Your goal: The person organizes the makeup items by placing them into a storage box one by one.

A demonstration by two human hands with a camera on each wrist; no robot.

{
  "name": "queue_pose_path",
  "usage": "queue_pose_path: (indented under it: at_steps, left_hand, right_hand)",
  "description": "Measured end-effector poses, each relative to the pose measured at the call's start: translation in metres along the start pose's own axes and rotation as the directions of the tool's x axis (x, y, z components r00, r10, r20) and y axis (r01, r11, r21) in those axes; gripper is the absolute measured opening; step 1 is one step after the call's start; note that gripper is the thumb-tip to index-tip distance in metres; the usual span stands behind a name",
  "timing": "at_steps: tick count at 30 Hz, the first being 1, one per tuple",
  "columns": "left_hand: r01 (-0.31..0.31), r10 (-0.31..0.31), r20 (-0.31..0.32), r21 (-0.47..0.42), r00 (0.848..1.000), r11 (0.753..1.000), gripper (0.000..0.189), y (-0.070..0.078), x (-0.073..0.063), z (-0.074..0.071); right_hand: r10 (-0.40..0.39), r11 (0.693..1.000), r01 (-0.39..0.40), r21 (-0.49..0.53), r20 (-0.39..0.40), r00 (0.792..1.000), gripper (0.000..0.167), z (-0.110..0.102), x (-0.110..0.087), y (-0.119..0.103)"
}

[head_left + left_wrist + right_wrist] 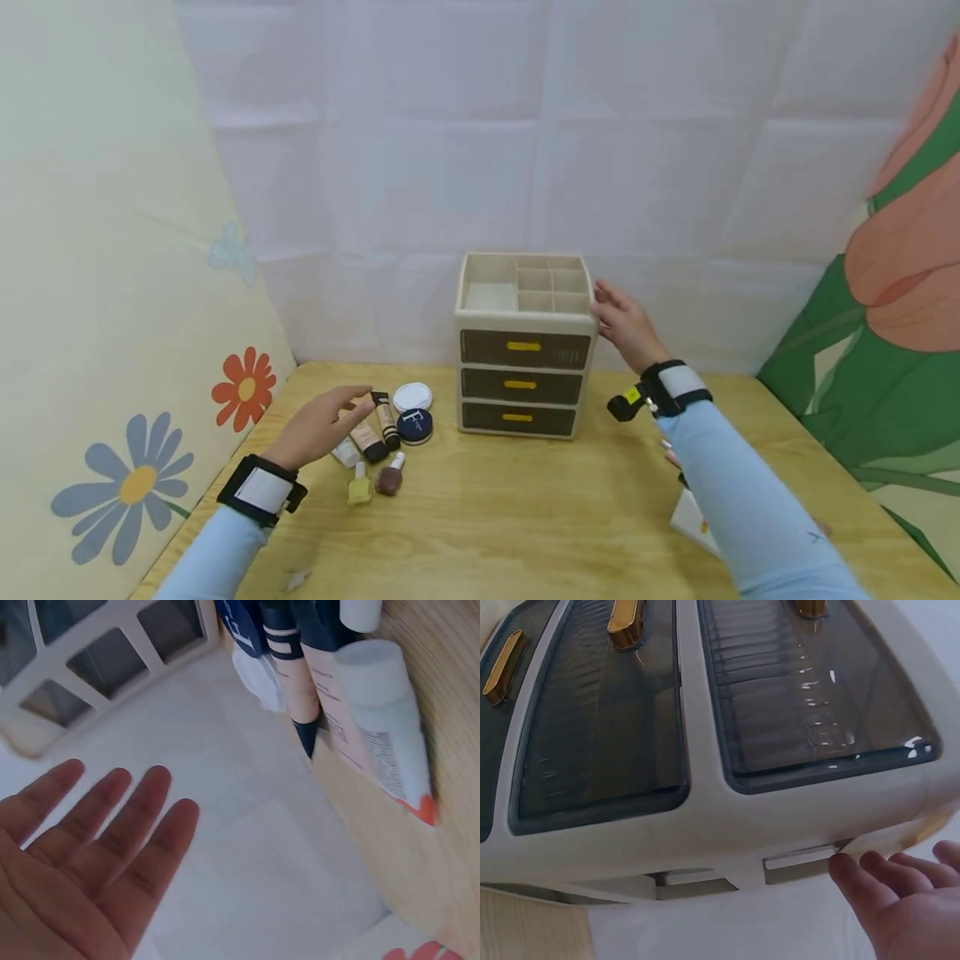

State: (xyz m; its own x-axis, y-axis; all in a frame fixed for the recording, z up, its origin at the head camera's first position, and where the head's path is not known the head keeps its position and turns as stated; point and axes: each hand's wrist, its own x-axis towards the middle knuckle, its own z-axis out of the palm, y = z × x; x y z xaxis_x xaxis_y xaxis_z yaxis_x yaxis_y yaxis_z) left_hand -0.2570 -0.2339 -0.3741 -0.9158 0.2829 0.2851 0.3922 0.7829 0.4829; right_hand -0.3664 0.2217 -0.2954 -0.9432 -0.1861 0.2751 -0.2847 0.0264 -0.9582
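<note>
A cream storage box with three dark drawers, all closed, and an open compartmented top stands at the back of the table. My right hand, fingers extended, is at the box's upper right side; whether the fingertips touch it, I cannot tell. Over the cosmetics at the left hovers my left hand, holding nothing. Below and beside it lie several tubes, including a white tube and a slim black-capped tube. A navy round compact, yellow nail polish and mauve nail polish are close by.
Behind the navy compact lies a white round item. A white box and small items are partly hidden under my right forearm. White cloth hangs behind the wooden table; flower-printed panels flank both sides.
</note>
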Motion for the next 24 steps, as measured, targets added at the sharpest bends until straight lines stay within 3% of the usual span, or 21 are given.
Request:
queue_pose_path:
  at_steps: [3,8,13,18,24]
  left_hand:
    - [0.078,-0.078,0.004,-0.025,0.997,0.997,0.056,-0.013,0.002,-0.006]
    - [0.157,-0.157,0.002,-0.032,0.988,0.987,0.052,-0.031,0.005,-0.011]
    - [0.256,-0.257,0.019,0.014,0.966,0.966,0.052,-0.043,0.003,-0.009]
    - [0.355,-0.354,0.05,-0.009,0.934,0.935,0.054,-0.047,0.005,-0.006]
    - [0.478,-0.476,0.094,0.006,0.874,0.878,0.056,-0.045,0.01,0.004]
  right_hand:
    - [0.003,0.995,-0.006,0.095,0.035,0.999,0.065,0.0,0.003,0.005]
    - [-0.006,0.983,-0.005,0.186,0.061,0.998,0.063,-0.001,0.002,0.009]
    - [-0.028,0.966,0.011,0.258,0.061,0.998,0.06,0.003,0.0,0.011]
    - [-0.028,0.956,0.011,0.292,0.057,0.998,0.06,0.005,-0.003,0.009]
    - [-0.014,0.957,0.006,0.289,0.027,1.0,0.059,0.005,-0.011,0.006]
